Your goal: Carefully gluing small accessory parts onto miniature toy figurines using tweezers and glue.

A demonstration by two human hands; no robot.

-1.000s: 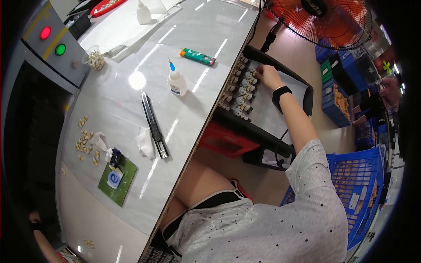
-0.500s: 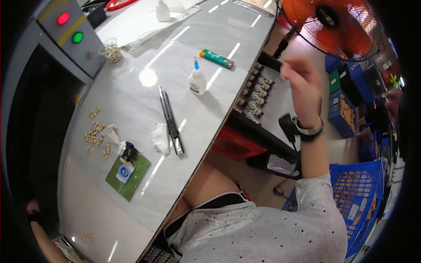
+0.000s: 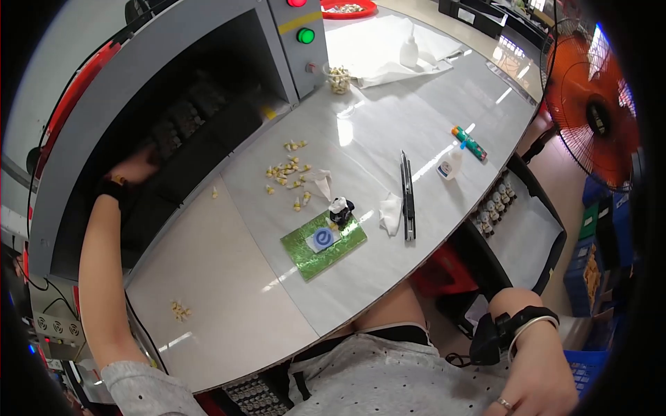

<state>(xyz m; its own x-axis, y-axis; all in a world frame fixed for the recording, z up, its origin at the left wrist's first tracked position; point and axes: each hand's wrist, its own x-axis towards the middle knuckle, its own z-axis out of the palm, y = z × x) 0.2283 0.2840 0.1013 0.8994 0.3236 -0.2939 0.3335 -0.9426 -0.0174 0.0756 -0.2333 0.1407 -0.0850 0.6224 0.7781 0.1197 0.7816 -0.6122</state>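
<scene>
My left hand [image 3: 135,166] reaches into the dark opening of a grey machine [image 3: 277,90], by the edge of a black tray [image 3: 208,139]. Rows of small figurines [image 3: 186,116] stand dimly in there. Blur and shadow hide the left fingers. My right hand [image 3: 538,381] is bent back beside my body at the lower right, a ring on one finger; its fingertips fall outside the picture. A black band with a boxy device [image 3: 489,338] and a bangle circle that wrist. On the table before me lies a green board [image 3: 319,260] with a blue round piece [image 3: 323,238] on it.
Several small yellow-white pieces [image 3: 286,172] lie left of a crumpled tissue [image 3: 320,184]. A cutter knife [image 3: 408,197], white dropper bottle [image 3: 449,166] and green tube [image 3: 470,143] lie or stand rightward. A black tray of figurines [image 3: 531,229] and an orange fan [image 3: 590,104] are at the right.
My view has swung left. The left hand has gone deeper into the machine's opening; my right hand has come from above the figurine tray back toward my body.
</scene>
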